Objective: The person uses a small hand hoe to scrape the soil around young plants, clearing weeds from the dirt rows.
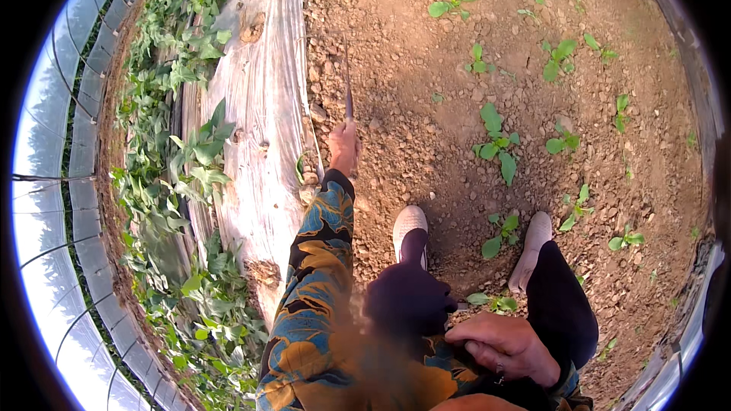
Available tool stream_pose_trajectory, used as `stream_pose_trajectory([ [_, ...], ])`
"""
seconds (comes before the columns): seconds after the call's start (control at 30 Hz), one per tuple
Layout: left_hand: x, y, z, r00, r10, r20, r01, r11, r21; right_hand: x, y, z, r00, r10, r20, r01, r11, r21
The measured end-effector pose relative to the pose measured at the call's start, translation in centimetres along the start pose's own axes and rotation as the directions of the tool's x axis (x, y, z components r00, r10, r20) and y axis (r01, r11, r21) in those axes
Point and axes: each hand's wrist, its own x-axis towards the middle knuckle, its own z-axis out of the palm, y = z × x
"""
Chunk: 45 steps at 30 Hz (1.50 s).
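My left hand (343, 145) is stretched forward and closed around the end of a thin, dark stick-like tool (348, 91), which points away from me over the pebbly soil. The tool's far end is blurred, so its kind is unclear. Beside the hand runs the edge of a pale plastic mulch film (268, 80). My right hand (502, 348) rests near my lap with its fingers curled, a ring on one finger. Whether it holds anything cannot be told. Just beyond it a small leafy seedling (502, 303) grows in the soil.
Several green seedlings (495, 145) stand in the bare soil (400, 68) ahead and to the right. Leafy plants (208, 142) line the film on the left, beside the greenhouse's plastic wall (51, 228). My light shoes (410, 225) are planted on the soil.
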Motion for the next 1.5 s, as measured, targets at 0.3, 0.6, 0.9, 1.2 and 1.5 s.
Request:
stream_pose_trajectory([
  [0.3, -13.6, -3.9, -6.3, 0.963, -0.209, 0.17, 0.222, 0.974, -0.057, -1.4, -2.0, 2.4, 0.993, -0.045, -0.109, 0.052, 0.997, 0.061],
  [0.6, -24.0, -2.7, -9.5, 0.98, -0.16, 0.118, 0.177, 0.973, -0.15, 1.3, -3.2, 6.3, 0.975, -0.221, 0.032, 0.221, 0.931, -0.289],
  [0.9, -26.1, -4.3, -5.9, 0.983, 0.163, 0.087, -0.181, 0.945, 0.273, 5.3, 1.7, 10.7, 0.831, -0.45, 0.325, 0.453, 0.21, -0.866],
  [1.2, -19.7, -9.6, -10.4, 0.972, 0.224, 0.068, -0.216, 0.752, 0.623, 5.1, 2.7, 11.9, 0.787, -0.545, 0.291, 0.415, 0.118, -0.902],
  [1.5, -18.5, -6.5, -3.0, 0.998, 0.051, -0.039, -0.04, 0.967, 0.251, 5.6, 4.0, 10.5, 0.815, -0.532, 0.232, 0.296, 0.036, -0.955],
])
